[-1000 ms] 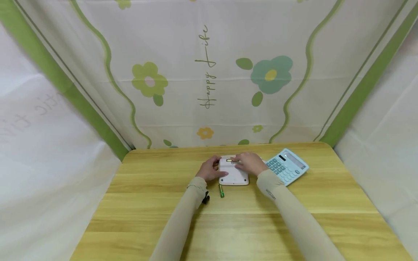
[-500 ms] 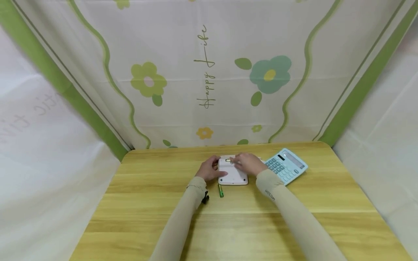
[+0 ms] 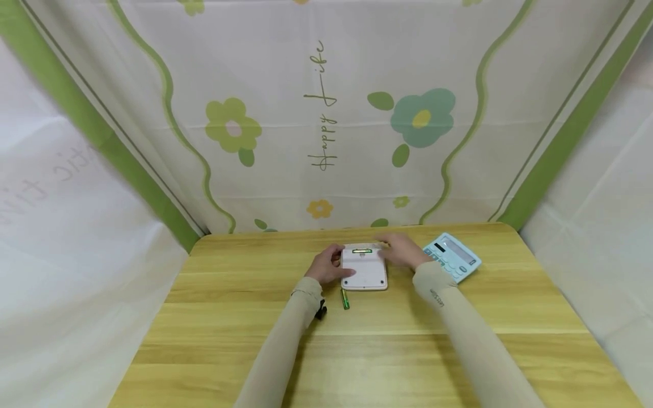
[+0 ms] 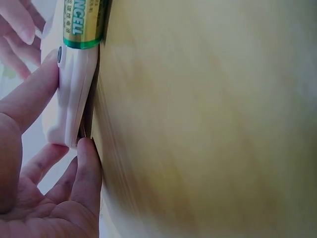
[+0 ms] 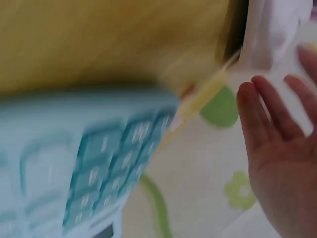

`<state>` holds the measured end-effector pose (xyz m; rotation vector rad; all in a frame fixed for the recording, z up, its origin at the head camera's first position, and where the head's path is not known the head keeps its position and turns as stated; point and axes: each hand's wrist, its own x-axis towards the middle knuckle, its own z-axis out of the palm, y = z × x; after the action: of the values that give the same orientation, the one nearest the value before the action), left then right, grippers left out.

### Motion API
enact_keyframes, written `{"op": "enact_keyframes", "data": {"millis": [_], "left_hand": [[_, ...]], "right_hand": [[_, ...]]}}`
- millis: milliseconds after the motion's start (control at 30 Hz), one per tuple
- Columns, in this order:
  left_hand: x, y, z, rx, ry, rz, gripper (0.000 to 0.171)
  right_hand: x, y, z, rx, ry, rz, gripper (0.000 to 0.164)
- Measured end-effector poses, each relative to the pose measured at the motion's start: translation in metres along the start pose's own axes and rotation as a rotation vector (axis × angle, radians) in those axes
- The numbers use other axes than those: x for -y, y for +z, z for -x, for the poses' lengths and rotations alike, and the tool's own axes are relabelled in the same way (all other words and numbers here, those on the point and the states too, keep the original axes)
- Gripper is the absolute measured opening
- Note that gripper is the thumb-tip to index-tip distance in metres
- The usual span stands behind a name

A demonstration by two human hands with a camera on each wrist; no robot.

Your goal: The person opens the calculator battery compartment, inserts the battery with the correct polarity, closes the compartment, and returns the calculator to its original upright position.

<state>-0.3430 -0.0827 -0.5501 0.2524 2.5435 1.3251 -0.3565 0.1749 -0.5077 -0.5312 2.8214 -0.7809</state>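
A flat, pale pink calculator-like device [image 3: 364, 275] lies back side up on the table, dark round feet at its near corners. A green and gold battery [image 3: 362, 250] sits in the slot near its far edge. My left hand [image 3: 323, 267] holds the device by its left side, thumb on the back and fingers at the edge, as the left wrist view also shows. A second battery [image 3: 345, 298] lies on the table by the device's near left corner. My right hand [image 3: 403, 251], fingers loosely extended and holding nothing, is over the device's right far corner.
A light blue calculator [image 3: 456, 256] lies keys up to the right, partly behind the right wrist. A small black item [image 3: 321, 310] shows by the left cuff. The wooden table [image 3: 229, 317] ends at a flowered curtain [image 3: 285, 164] at the back.
My right hand has drawn back from the battery slot to the right, uncovering the battery in it. The left hand and the device have stayed in place.
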Motion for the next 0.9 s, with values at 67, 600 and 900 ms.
{"op": "enact_keyframes", "data": {"millis": [67, 600, 900], "left_hand": [[0.0, 0.0, 0.0, -0.001, -0.007, -0.002, 0.075], [0.001, 0.002, 0.0, -0.005, 0.002, -0.019, 0.075], [-0.005, -0.001, 0.006, -0.007, 0.017, -0.018, 0.072]], "right_hand": [[-0.007, -0.008, 0.0, -0.058, 0.046, 0.01, 0.049], [-0.041, -0.016, -0.001, -0.087, 0.206, 0.107, 0.038], [-0.045, -0.007, -0.01, -0.121, 0.153, 0.179, 0.008]]}}
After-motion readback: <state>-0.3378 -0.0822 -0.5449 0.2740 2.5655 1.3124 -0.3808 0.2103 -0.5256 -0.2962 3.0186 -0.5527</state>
